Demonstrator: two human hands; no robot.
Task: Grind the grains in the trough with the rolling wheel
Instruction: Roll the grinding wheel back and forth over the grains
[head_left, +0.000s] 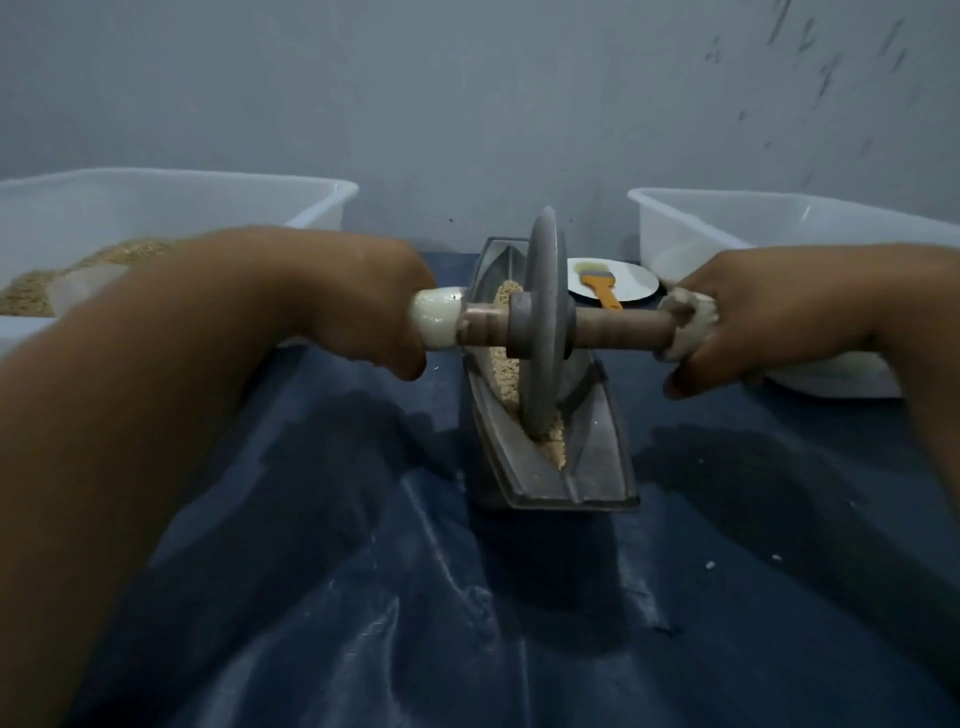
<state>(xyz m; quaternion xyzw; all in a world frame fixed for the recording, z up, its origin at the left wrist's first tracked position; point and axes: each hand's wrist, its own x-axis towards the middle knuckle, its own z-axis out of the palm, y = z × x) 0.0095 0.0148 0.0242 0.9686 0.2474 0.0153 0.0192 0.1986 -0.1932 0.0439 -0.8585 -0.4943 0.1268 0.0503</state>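
Now we have the trough (582, 467) lying lengthwise before us, so the rolling wheel (543, 322) can run along it; our left hand (358, 301) and right hand (753, 317) each clamp one wrapped axle end, pressing its rim into the grains (506, 364).

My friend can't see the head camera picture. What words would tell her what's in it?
Two hands, left and right, grip the wooden axle of a grey stone rolling wheel standing in a grey metal trough of tan grains. White plastic tubs sit either side on dark blue sheeting.
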